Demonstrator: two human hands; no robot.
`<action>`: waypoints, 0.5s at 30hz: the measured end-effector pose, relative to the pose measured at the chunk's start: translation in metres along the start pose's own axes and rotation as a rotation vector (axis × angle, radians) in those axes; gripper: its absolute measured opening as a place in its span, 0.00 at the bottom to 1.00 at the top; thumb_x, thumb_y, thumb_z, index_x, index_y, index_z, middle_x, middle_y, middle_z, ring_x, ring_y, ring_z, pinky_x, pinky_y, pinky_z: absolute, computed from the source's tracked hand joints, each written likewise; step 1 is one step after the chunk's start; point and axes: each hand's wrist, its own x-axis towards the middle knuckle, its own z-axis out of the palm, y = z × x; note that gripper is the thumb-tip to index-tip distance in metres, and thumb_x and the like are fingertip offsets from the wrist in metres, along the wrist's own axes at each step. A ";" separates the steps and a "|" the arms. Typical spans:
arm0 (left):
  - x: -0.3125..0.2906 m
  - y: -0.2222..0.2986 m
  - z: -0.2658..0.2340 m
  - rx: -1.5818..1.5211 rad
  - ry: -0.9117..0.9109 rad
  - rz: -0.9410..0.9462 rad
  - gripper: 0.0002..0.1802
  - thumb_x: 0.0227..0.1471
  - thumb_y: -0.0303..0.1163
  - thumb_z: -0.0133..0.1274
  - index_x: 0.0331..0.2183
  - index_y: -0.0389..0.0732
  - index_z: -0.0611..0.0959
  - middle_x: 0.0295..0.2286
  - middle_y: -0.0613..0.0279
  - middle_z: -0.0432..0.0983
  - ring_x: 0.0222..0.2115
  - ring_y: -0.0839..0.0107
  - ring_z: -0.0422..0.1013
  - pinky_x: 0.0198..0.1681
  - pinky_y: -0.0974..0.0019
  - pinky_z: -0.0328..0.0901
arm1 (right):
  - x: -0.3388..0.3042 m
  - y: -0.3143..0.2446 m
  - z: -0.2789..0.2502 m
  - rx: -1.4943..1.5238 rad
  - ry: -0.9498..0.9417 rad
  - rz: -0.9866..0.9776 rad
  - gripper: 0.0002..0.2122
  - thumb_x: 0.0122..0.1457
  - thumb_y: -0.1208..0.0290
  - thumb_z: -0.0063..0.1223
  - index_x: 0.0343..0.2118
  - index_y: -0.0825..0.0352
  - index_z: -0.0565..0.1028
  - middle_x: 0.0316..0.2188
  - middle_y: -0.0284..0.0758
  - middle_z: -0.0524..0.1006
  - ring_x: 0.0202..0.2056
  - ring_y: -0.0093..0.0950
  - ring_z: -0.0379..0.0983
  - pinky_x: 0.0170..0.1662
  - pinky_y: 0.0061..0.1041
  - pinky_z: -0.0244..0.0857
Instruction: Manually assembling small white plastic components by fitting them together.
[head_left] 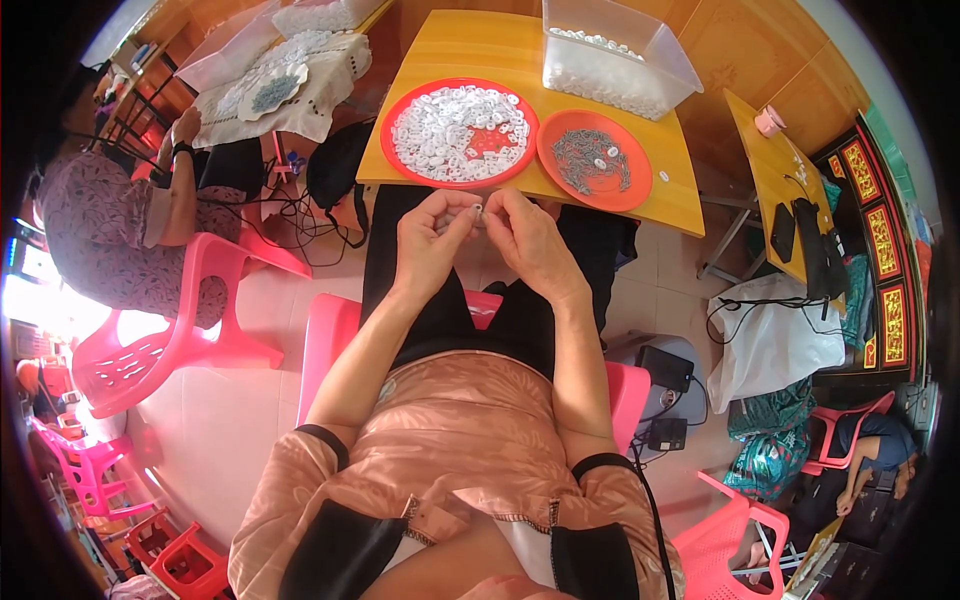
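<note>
In front of my lap, at the near edge of the yellow table (470, 40), my two hands meet with fingertips together. My left hand (430, 245) is closed, its thumb and forefinger pinching a small white plastic piece (479, 209). Beside it, my right hand (530, 245) is also closed, fingertips at the same piece; whatever else it holds is hidden. Just beyond them is a red plate (460, 185) heaped with small white plastic pieces (430, 125). To its right sits an orange-red plate (641, 172) of small grey metal pieces (580, 160), with a few white ones among them.
A clear plastic bin (660, 65) of white pieces stands at the table's back right. On the left, another person (120, 220) sits by a cloth-covered table (330, 85). Pink chairs (210, 300) and cables lie around; a white bag (775, 340) is at right.
</note>
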 end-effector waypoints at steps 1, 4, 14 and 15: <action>0.000 0.000 0.000 -0.017 0.000 0.006 0.07 0.52 0.24 0.51 0.36 0.34 0.78 0.27 0.67 0.75 0.24 0.83 0.69 0.29 0.80 0.63 | 0.001 0.000 0.000 0.024 0.005 -0.001 0.05 0.55 0.76 0.48 0.31 0.69 0.65 0.24 0.40 0.73 0.27 0.38 0.71 0.32 0.30 0.63; 0.002 0.002 -0.003 -0.081 0.003 -0.007 0.08 0.52 0.25 0.51 0.36 0.35 0.78 0.27 0.66 0.75 0.24 0.82 0.69 0.29 0.79 0.63 | 0.003 0.000 -0.001 0.053 0.011 0.002 0.05 0.57 0.74 0.48 0.32 0.70 0.67 0.24 0.40 0.74 0.27 0.35 0.73 0.32 0.28 0.64; 0.004 0.001 -0.005 -0.121 0.011 -0.059 0.08 0.52 0.26 0.51 0.36 0.35 0.78 0.27 0.63 0.76 0.24 0.80 0.70 0.29 0.79 0.64 | -0.002 -0.002 -0.004 0.210 -0.003 0.200 0.09 0.58 0.70 0.49 0.36 0.72 0.72 0.24 0.37 0.76 0.27 0.22 0.73 0.32 0.21 0.65; 0.005 0.000 -0.007 -0.138 0.016 -0.064 0.08 0.52 0.26 0.51 0.36 0.35 0.78 0.27 0.62 0.76 0.24 0.80 0.71 0.29 0.79 0.64 | -0.002 -0.002 -0.005 0.223 0.034 0.220 0.09 0.57 0.70 0.49 0.35 0.72 0.73 0.23 0.36 0.75 0.26 0.22 0.73 0.31 0.21 0.65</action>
